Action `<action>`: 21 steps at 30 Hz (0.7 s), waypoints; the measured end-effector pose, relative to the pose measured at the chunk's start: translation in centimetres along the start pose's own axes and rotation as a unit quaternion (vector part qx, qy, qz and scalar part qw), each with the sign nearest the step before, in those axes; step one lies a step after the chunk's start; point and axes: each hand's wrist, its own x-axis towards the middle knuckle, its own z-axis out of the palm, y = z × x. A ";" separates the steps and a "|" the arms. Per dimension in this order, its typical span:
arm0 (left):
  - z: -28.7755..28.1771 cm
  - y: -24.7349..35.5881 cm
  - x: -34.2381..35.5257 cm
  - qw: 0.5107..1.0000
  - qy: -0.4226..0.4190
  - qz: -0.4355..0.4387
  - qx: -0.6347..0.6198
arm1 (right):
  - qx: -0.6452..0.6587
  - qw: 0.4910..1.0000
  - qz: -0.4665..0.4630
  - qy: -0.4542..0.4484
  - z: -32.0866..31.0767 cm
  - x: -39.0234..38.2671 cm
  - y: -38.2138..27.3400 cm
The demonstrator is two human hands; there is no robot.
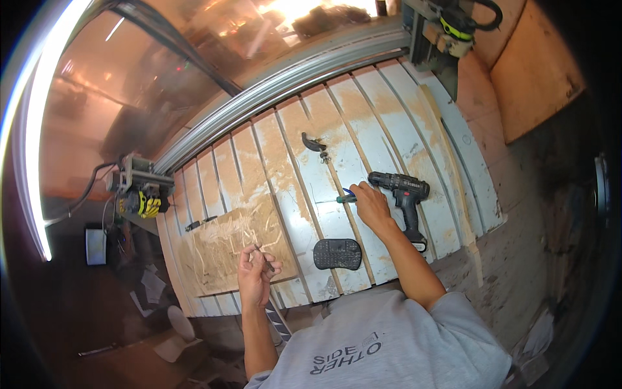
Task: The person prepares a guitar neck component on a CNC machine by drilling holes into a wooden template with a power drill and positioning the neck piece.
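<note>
And here are 2 bare hands at work over a slotted table, pale blue under a scatter of tan dust! The left hand is up, fingers curled, thumb and fingers pinching a small dark piece that pokes out either side of the grip. Below those left fingers lies a tan board, scored with pale lines across its dusty face. Past the fingertips, at the board's far edge, rests a slim dark tool.

Over to the right hand, low to the table, fingers bunched together! Right at the fingertips is a slim blue-and-green item, its green end pointing left, away from the fingers; whether they have closed on it, I cannot tell. Just right of those fingers, a black cordless drill lies on its side, chuck nearest the knuckles and battery end beside the forearm.

Nearer the body than the right fingers, and to their left, sits a small black keyboard. Farther out beyond the same fingertips lies a black curved handle, and past it all, a long metal rail spans the table's far side.
</note>
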 end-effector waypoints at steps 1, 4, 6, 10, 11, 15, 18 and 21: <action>-0.7 -0.6 -1.0 0.999 -0.015 0.004 -0.044 | -0.010 1.000 0.015 -0.025 -0.2 0.1 -0.1; -1.2 -2.6 -3.5 0.997 0.032 0.023 -0.072 | 0.012 0.998 0.060 -0.019 -0.3 0.3 -0.3; -2.3 -3.7 -4.5 0.995 0.019 0.020 -0.099 | 0.061 0.995 0.056 0.046 -0.8 -0.2 -0.9; -3.5 -6.1 -5.2 0.991 0.014 -0.006 -0.130 | 0.126 0.990 -0.040 -0.043 -1.6 -1.3 -0.3; -3.4 -6.5 -5.0 0.991 -0.001 -0.015 -0.132 | 0.155 0.983 -0.084 -0.041 -0.5 -1.8 0.4; -2.8 -6.6 -5.1 0.989 -0.055 -0.028 -0.134 | -0.034 0.988 -0.108 -0.105 -0.2 -3.4 -1.4; -2.3 -7.7 -4.3 0.988 -0.077 -0.049 -0.126 | -0.076 0.987 -0.141 -0.022 2.2 -3.9 0.4; -1.2 -7.4 -4.3 0.988 -0.081 -0.046 -0.125 | 0.035 0.979 -0.105 0.173 1.0 -5.1 0.7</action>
